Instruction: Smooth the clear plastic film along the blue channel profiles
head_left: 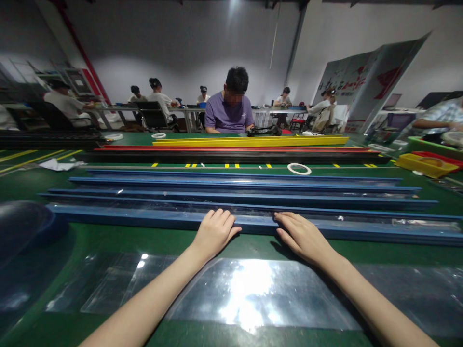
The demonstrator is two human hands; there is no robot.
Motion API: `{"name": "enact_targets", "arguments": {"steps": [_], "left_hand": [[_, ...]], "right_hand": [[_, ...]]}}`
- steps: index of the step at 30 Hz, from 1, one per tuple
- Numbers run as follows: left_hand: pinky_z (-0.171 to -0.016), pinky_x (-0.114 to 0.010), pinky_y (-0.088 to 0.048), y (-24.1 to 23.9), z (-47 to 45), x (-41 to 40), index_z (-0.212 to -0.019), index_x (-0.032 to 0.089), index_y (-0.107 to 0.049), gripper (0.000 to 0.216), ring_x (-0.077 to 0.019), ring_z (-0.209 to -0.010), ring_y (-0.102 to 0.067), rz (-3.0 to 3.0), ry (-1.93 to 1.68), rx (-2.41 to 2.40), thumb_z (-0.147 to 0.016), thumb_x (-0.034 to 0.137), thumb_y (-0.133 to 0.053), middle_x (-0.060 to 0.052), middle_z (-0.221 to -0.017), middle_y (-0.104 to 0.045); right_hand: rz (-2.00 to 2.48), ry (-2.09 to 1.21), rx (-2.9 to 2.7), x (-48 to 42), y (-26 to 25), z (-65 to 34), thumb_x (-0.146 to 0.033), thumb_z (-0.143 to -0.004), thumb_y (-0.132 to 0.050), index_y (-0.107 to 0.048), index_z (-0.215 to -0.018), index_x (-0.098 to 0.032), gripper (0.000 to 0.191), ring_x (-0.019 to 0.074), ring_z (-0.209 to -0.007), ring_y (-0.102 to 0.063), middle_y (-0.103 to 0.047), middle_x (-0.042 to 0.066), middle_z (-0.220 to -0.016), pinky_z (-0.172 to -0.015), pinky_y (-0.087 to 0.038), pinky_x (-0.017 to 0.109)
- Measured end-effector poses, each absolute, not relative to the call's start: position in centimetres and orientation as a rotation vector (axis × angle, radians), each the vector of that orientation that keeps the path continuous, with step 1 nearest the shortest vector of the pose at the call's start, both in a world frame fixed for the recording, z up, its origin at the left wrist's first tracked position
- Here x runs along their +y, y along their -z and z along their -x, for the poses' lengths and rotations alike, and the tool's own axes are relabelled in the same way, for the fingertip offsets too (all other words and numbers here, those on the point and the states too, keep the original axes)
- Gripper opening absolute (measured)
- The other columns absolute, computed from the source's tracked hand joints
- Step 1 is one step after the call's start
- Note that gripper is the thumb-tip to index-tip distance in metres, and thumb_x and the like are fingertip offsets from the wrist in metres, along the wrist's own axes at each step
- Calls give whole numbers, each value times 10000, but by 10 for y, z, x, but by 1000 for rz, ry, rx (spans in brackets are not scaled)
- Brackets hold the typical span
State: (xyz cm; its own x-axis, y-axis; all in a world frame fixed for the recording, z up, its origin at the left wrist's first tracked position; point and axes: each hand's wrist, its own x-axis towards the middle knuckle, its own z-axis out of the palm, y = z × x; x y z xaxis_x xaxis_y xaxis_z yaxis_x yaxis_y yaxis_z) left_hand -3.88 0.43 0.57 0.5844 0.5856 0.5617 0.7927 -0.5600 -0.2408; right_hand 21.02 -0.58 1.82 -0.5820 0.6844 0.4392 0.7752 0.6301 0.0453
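Observation:
A long blue channel rail [144, 218] with a glossy clear strip along its inside lies crosswise on the green table, nearest to me. My left hand [216, 232] grips it near the middle, fingers curled over its top and thumb on the near side. A short gap to the right, my right hand [302, 237] holds the same rail, fingers reaching over the edge and thumb against the front. Several more blue rails [246, 196] lie parallel just behind. Under my forearms a clear plastic sheet [202, 299] rests on the table and reflects the lights.
Beyond the blue rails lie black and red rails [235, 156] and yellow rails [253, 141]. A white tape ring [299, 169] sits between. Yellow bins [427, 165] stand at right, a dark blue rounded object [25, 231] at left. A person [228, 113] sits opposite.

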Motion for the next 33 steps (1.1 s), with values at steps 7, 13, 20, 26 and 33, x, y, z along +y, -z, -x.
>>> {"name": "enact_targets", "arguments": {"steps": [7,13,20,26,33], "left_hand": [[-589,-290,-286,-5,39,5,-730,153,-507,252,-171,-672,-451,2338,596,-1094,-829,370,-426,-32,-693,-537],[-586,-285,-284,-4,39,5,-720,152,-505,254,-167,-658,-447,2341,607,-1096,-830,367,-425,-31,-686,-533],[-587,-285,-281,-4,38,5,-720,157,-502,248,-170,-662,-449,2338,595,-1104,-822,375,-439,-27,-682,-526],[-587,-282,-275,-5,38,5,-711,155,-498,254,-168,-661,-447,2336,601,-1092,-826,372,-433,-27,-677,-521],[-585,-282,-274,-5,39,4,-709,156,-496,253,-168,-660,-440,2342,603,-1095,-829,369,-427,-26,-680,-520]], "right_hand": [[1159,344,-2493,-6,-19,-210,-311,-861,-311,-534,-1037,-110,348,194,-937,-557,-605,136,-1008,-799,-468,329],[1140,389,-2497,-5,-17,-211,-302,-859,-323,-545,-1017,-70,358,202,-951,-550,-604,155,-1005,-816,-459,322],[1080,534,-2431,-5,-12,-210,-288,-857,-327,-566,-967,-89,331,202,-912,-564,-627,131,-959,-794,-467,319],[1142,629,-2329,-7,-7,-211,-297,-850,-342,-581,-933,-105,317,205,-862,-579,-642,120,-907,-755,-474,313],[1160,639,-2325,-7,-8,-211,-287,-851,-346,-586,-905,-78,323,206,-846,-577,-644,132,-882,-747,-466,307]]}}
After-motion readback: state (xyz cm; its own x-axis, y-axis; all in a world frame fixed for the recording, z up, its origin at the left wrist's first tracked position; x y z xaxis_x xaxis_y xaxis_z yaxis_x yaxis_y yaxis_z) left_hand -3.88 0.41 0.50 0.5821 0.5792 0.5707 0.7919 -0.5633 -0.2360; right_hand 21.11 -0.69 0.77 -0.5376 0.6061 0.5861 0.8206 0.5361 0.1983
